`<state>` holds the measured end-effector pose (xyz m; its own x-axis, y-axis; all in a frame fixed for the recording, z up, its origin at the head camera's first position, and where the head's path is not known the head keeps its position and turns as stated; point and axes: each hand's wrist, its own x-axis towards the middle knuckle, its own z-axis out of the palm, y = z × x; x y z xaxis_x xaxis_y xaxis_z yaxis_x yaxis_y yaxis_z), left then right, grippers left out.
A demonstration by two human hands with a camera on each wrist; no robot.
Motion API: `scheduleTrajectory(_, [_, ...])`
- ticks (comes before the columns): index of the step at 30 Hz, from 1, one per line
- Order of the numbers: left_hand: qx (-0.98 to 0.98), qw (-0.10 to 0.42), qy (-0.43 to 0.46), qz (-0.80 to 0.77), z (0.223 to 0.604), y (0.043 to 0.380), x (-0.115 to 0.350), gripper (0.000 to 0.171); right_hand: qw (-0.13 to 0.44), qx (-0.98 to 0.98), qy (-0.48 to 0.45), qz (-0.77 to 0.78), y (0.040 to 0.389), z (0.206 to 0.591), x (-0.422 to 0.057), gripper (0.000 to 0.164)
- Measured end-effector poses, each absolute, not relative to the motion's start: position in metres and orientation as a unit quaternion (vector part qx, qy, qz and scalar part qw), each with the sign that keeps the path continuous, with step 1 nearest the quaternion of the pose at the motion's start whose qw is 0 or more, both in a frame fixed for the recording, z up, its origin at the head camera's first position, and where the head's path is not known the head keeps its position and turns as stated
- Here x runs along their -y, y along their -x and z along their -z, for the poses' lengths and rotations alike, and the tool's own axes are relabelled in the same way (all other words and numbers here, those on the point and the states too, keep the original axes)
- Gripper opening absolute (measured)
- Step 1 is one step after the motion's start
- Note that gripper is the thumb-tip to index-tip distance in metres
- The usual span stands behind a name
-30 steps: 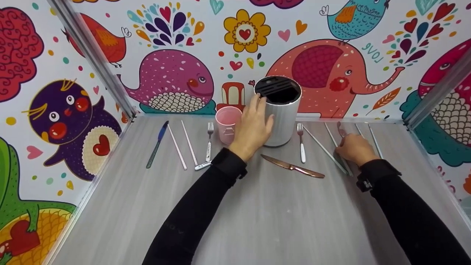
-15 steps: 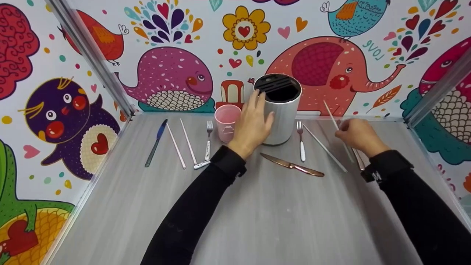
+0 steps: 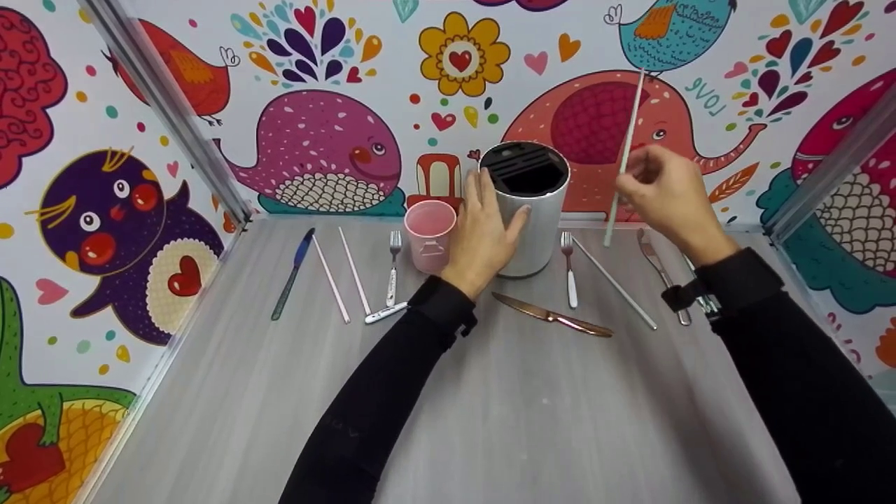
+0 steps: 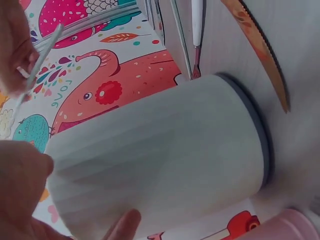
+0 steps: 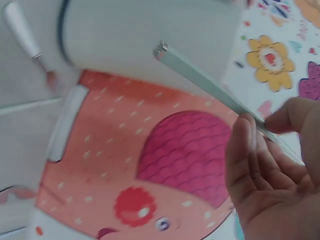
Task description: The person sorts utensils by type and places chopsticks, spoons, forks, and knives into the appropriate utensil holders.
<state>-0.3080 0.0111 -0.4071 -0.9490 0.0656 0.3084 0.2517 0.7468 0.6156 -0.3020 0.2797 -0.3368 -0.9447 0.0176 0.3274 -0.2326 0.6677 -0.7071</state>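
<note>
My right hand (image 3: 670,196) pinches a pale green chopstick (image 3: 633,122) between thumb and fingertips, raised off the table and nearly upright. In the right wrist view the chopstick (image 5: 202,80) slants, its square end standing in front of the white cylinder. That cylinder is a utensil holder (image 3: 537,234) with a black slotted insert (image 3: 525,168) in its top, to the left of my right hand. My left hand (image 3: 484,234) rests on the holder's left side, fingers extended up toward the rim and thumb on its front. In the left wrist view the holder's smooth side (image 4: 160,150) fills the middle.
A pink cup (image 3: 429,234) stands beside the left hand. Left of it lie a fork (image 3: 394,269), pink chopsticks (image 3: 332,283) and a blue knife (image 3: 294,273). A copper knife (image 3: 553,316), white-handled fork (image 3: 570,273) and green chopstick (image 3: 616,283) lie to the right.
My right hand has lifted the chopstick from the table, raising it and turning it toward upright. The left hand stays on the utensil holder.
</note>
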Motion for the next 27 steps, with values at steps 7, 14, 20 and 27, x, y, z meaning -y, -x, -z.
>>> scheduleTrajectory(7, [0.919, 0.160, 0.051, 0.356, 0.413, 0.314, -0.022, 0.117, 0.257, 0.832, -0.074, -0.487, 0.307, 0.317, -0.246, 0.004])
scheduleTrajectory(14, [0.881, 0.147, 0.037, 0.448, 0.422, 0.317, -0.031, 0.127, 0.306, 0.812, -0.087, -0.489, 0.319, 0.317, -0.223, 0.012])
scheduleTrajectory(20, [0.862, 0.153, 0.027, 0.482, 0.430, 0.321, -0.035, 0.132, 0.302, 0.850, -0.069, -0.427, 0.332, 0.331, -0.217, 0.019])
scheduleTrajectory(27, [0.861, 0.133, 0.007, 0.490, 0.441, 0.325, -0.035, 0.139, 0.291, 0.859, -0.072, -0.415, 0.343, 0.347, -0.215, 0.020])
